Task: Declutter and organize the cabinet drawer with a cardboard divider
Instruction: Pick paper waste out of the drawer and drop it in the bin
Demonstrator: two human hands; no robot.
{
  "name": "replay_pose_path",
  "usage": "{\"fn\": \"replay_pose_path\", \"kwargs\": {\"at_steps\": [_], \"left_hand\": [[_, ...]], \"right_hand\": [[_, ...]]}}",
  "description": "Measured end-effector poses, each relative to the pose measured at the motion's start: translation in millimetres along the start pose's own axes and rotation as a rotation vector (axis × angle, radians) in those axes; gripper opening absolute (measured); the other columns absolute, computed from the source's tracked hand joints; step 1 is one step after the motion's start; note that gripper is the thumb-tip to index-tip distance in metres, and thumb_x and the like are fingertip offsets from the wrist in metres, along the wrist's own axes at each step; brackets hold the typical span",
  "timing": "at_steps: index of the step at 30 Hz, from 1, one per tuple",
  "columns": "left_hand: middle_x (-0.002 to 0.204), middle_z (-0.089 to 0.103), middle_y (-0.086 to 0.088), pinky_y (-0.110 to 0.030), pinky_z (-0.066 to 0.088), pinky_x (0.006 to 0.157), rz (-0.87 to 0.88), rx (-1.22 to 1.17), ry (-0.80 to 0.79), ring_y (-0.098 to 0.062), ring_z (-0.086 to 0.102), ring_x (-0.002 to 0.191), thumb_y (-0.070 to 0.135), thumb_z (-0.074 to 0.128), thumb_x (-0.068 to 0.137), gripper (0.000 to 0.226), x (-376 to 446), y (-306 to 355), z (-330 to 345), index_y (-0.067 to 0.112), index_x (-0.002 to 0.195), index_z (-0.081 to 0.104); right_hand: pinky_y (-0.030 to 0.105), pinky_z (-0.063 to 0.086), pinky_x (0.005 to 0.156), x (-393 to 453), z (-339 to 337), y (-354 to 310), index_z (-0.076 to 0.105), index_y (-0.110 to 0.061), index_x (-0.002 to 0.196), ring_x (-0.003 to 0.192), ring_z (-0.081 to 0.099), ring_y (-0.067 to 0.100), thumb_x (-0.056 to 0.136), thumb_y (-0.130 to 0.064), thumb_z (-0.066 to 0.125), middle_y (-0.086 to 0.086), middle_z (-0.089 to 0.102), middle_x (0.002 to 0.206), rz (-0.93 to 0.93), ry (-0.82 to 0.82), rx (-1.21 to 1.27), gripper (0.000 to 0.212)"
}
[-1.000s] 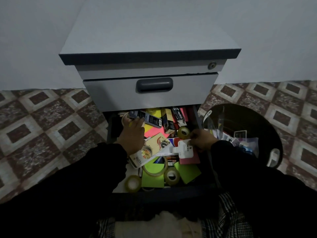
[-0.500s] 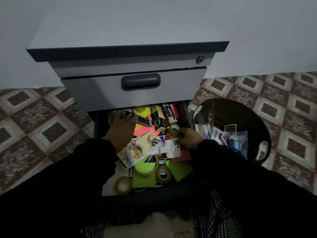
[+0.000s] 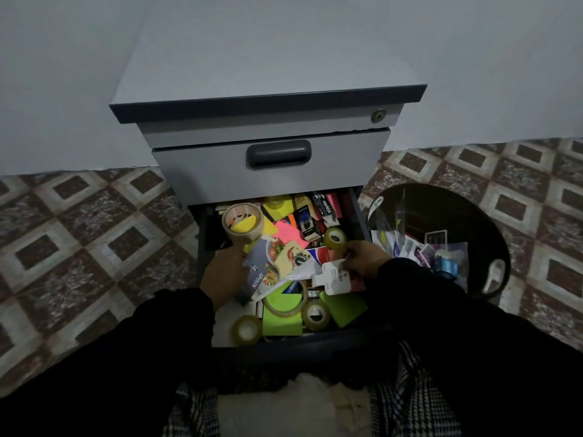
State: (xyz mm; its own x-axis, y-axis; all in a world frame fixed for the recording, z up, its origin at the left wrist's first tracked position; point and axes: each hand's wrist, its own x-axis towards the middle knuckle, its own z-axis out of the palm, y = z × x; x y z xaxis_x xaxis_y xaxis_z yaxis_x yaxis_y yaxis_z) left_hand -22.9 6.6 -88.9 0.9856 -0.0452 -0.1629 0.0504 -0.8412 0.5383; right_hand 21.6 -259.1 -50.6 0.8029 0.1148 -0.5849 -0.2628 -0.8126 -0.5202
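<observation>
The open lower drawer [image 3: 362, 216] of a grey cabinet [image 3: 271, 70] is full of clutter: neon sticky pads, small tape rolls [image 3: 316, 316], stapler boxes [image 3: 325, 207]. My left hand [image 3: 222, 275] grips a wide beige tape roll [image 3: 242, 223], lifted at the drawer's back left, together with a printed spoon packet [image 3: 271, 272]. My right hand [image 3: 364, 260] pinches a white packaged item [image 3: 336, 276] near the drawer's right side. No cardboard divider is in view.
A round dark bin [image 3: 492, 247] holding wrappers and plastic stands on the patterned tile floor right of the drawer. The upper drawer [image 3: 277, 156] with its dark handle is closed above. A white wall lies behind.
My left hand let go of the dark box at the back and lifted the wide beige tape roll. My right hand stays on the white packaged item. The camera shifted.
</observation>
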Motion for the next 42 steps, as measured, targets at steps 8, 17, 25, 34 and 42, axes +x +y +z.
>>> {"fn": "replay_pose_path", "kwargs": {"at_steps": [8, 17, 25, 34, 42], "left_hand": [[0.125, 0.052, -0.011, -0.037, 0.043, 0.087, -0.064, 0.142, -0.064, -0.03, 0.052, 0.111, 0.05, 0.078, 0.065, 0.09, -6, -3, 27, 0.013, 0.136, 0.036], [0.115, 0.055, -0.014, -0.038, 0.044, 0.08, -0.123, 0.245, -0.065, -0.032, 0.054, 0.104, 0.034, 0.082, 0.066, 0.07, -5, 6, 25, 0.008, 0.119, 0.044], [0.112, 0.061, -0.013, -0.038, 0.047, 0.082, -0.121, -0.005, -0.025, -0.033, 0.058, 0.104, 0.045, 0.061, 0.067, 0.065, -11, 5, 22, 0.011, 0.122, 0.055], [0.117, 0.062, -0.014, -0.034, 0.044, 0.09, -0.189, -0.124, -0.133, -0.029, 0.057, 0.112, 0.034, 0.074, 0.073, 0.059, -10, 9, 8, 0.007, 0.123, 0.059], [0.095, 0.065, -0.015, -0.027, 0.033, 0.065, -0.108, -0.202, -0.05, -0.03, 0.06, 0.089, 0.013, 0.074, 0.076, 0.028, -23, 52, -13, -0.001, 0.099, 0.065]], "right_hand": [[0.018, 0.042, 0.047, 3, 4, 0, 0.055, -0.008, 0.097, 0.061, 0.053, 0.011, 0.09, -0.006, 0.056, 0.017, 0.062, 0.108, 0.024, -0.009, -0.022, 0.008], [0.021, 0.046, 0.056, 5, 8, -1, 0.054, -0.003, 0.114, 0.079, 0.058, 0.02, 0.09, -0.006, 0.056, 0.017, 0.062, 0.114, 0.029, -0.041, -0.053, 0.024], [0.021, 0.047, 0.053, 1, 8, 2, 0.054, -0.003, 0.113, 0.065, 0.055, 0.013, 0.089, -0.006, 0.057, 0.015, 0.061, 0.106, 0.036, -0.013, -0.041, 0.024], [0.028, 0.05, 0.059, -15, -1, 1, 0.055, 0.002, 0.113, 0.076, 0.06, 0.022, 0.088, -0.003, 0.055, 0.017, 0.061, 0.105, -0.009, 0.077, -0.04, 0.025], [0.029, 0.045, 0.087, -45, -23, 1, 0.059, -0.004, 0.112, 0.108, 0.058, 0.026, 0.087, -0.008, 0.058, 0.013, 0.062, 0.117, -0.059, 0.191, -0.137, 0.025]]}}
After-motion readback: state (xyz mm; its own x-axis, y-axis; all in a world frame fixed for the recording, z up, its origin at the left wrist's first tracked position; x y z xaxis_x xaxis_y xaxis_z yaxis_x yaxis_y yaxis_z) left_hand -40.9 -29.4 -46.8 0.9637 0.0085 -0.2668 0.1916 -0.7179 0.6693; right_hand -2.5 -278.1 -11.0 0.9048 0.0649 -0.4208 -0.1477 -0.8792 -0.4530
